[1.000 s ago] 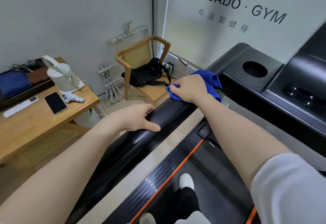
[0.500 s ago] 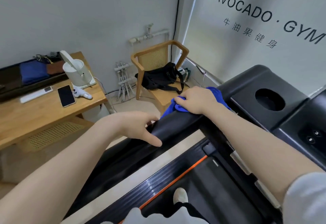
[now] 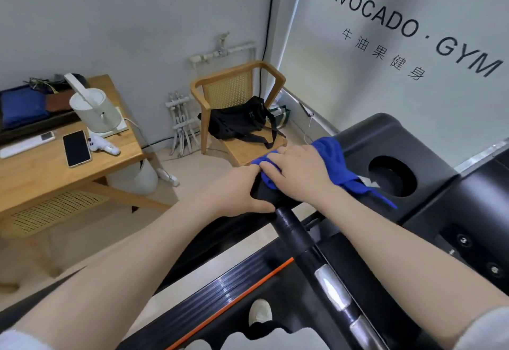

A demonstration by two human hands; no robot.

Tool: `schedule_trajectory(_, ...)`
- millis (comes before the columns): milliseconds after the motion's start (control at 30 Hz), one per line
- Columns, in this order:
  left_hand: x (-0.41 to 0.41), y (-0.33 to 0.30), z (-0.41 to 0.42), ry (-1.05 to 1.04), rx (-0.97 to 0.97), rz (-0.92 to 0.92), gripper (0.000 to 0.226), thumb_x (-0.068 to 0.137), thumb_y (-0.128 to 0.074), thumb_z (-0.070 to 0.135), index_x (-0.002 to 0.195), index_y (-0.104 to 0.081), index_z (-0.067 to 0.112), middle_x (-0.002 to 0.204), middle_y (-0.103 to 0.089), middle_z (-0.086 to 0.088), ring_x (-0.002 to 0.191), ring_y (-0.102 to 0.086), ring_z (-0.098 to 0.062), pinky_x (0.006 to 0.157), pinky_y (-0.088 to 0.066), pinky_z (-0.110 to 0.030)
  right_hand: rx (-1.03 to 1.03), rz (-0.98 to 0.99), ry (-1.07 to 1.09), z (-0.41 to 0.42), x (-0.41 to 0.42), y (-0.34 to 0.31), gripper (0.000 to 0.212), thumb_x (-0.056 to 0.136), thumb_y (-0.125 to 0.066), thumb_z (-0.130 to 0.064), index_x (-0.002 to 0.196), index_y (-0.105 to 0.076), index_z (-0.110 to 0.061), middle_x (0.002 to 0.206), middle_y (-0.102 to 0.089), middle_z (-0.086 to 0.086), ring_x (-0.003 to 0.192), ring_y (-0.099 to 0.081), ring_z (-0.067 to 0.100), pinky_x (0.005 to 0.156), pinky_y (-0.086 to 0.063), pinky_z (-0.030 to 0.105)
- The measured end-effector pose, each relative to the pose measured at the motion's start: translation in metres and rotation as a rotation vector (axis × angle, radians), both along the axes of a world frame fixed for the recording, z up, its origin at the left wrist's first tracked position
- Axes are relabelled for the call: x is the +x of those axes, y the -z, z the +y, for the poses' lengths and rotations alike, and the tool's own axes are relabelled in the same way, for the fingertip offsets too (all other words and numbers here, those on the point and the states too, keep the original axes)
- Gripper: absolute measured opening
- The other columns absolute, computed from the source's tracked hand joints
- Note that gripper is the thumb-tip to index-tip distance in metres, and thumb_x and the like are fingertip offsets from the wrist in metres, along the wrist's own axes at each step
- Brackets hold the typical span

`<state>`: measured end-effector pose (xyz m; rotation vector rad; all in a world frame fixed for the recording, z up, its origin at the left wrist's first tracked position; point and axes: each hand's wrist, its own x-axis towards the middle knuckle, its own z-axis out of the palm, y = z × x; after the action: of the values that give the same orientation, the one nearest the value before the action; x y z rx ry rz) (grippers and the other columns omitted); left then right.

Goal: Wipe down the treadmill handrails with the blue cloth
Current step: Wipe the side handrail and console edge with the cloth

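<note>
While two hands (image 3: 298,173) press one blue cloth (image 3: 334,156).

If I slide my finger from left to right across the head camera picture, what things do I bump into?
Remote → phone → kettle → chair → right hand on the blue cloth → round cup hole → treadmill buttons.

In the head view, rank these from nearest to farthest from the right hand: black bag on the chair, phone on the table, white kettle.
From the right hand, pressing the blue cloth on the handrail:
1. Black bag, on the chair seat just up and left of it.
2. Phone, lying flat on the wooden table, far left.
3. White kettle, behind the phone; close to it, the ranking is tentative.
</note>
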<state>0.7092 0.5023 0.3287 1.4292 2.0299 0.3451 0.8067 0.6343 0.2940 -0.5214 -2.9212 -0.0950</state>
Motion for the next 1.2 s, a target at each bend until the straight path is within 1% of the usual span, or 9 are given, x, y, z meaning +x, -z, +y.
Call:
schedule_trajectory(167,0.000,-0.005,0.014,0.023,0.007,0.024,0.068,0.076,-0.068,0.047,0.133,-0.042,0.018,0.128,-0.054,0.000,0.109,-0.052,-0.015,0.090,-0.044,-0.026,-0.097,-0.093,-0.048,0.037,0.003,-0.007,0.053,0.092,-0.022,-0.053,0.072,-0.056,-0.017,0.065,-0.052,-0.004,0.061,-0.052,0.015,0.057,-0.042,0.034)
schedule_trajectory(333,0.014,-0.011,0.040,0.046,0.082,0.003,0.078,0.081,-0.066,0.041,0.144,-0.026,0.020,0.147,-0.036,0.000,0.131,-0.036,-0.014,0.098,-0.031,-0.021,-0.091,0.027,0.225,0.123,0.037,-0.005,0.049,0.092,-0.029,-0.044,0.064,-0.054,-0.012,0.070,-0.062,0.006,0.071,-0.056,0.026,0.063,-0.040,0.035)
schedule_trajectory(433,0.027,-0.009,0.058,0.047,0.063,0.012,0.090,0.079,-0.067,0.044,0.148,-0.013,0.022,0.150,-0.033,-0.003,0.133,-0.036,-0.018,0.105,-0.033,-0.029,-0.046,0.133,0.415,0.165,0.067,-0.008,0.054,0.090,-0.021,-0.042,0.087,-0.065,-0.011,0.094,-0.066,0.014,0.093,-0.057,0.033,0.075,-0.043,0.037)
schedule_trajectory(533,0.039,0.000,0.073,0.036,0.047,0.072,0.095,0.080,-0.065,0.046,0.148,-0.002,0.028,0.148,-0.035,-0.005,0.130,-0.041,-0.023,0.105,-0.038,-0.035,-0.136,0.099,0.601,0.177,0.079,-0.010,0.036,0.100,-0.028,-0.025,0.120,-0.055,-0.010,0.120,-0.054,0.019,0.110,-0.050,0.036,0.081,-0.044,0.042)
schedule_trajectory(633,0.043,0.006,0.079,0.042,0.062,0.184,0.088,0.082,-0.062,0.046,0.148,-0.007,0.029,0.140,-0.042,-0.006,0.122,-0.047,-0.025,0.098,-0.044,-0.037,-0.179,0.066,0.653,0.156,0.070,-0.015,0.041,0.098,-0.022,-0.028,0.114,-0.056,-0.012,0.124,-0.051,0.021,0.116,-0.045,0.037,0.091,-0.040,0.046)
schedule_trajectory(733,0.042,0.010,0.081,0.013,0.059,0.189,0.088,0.080,-0.064,0.046,0.148,-0.009,0.030,0.137,-0.045,-0.006,0.118,-0.050,-0.025,0.095,-0.046,-0.039,-0.299,-0.022,0.558,0.111,0.064,-0.013,0.043,0.099,-0.021,-0.035,0.118,-0.059,-0.026,0.150,-0.031,0.009,0.140,-0.018,0.028,0.111,-0.017,0.049)
schedule_trajectory(900,0.042,0.011,0.083,0.026,0.079,0.216,0.089,0.079,-0.065,0.046,0.147,-0.012,0.030,0.132,-0.049,-0.009,0.117,-0.051,-0.028,0.093,-0.045,-0.037,-0.375,-0.052,0.373,0.062,0.075,-0.011,0.044,0.100,-0.019,-0.042,0.143,-0.025,-0.043,0.159,-0.005,-0.005,0.145,0.002,0.018,0.115,-0.001,0.046)
schedule_trajectory(1067,0.040,0.013,0.080,0.027,0.095,0.247,0.086,0.080,-0.062,0.049,0.147,-0.011,0.033,0.138,-0.045,-0.007,0.123,-0.047,-0.027,0.097,-0.043,-0.037,-0.299,-0.056,0.617,0.096,0.076,-0.009,0.053,0.099,-0.018,-0.044,0.149,-0.008,-0.030,0.159,0.000,0.001,0.146,0.002,0.022,0.115,-0.004,0.046)
schedule_trajectory(1200,0.042,0.015,0.079,0.006,0.124,0.256,0.086,0.080,-0.062,0.049,0.147,-0.012,0.031,0.137,-0.046,-0.006,0.124,-0.047,-0.025,0.094,-0.041,-0.033,-0.291,-0.113,0.628,0.058,0.068,-0.008,0.053,0.099,-0.015,-0.043,0.149,0.000,-0.032,0.159,0.006,0.005,0.145,0.006,0.024,0.114,-0.001,0.051)
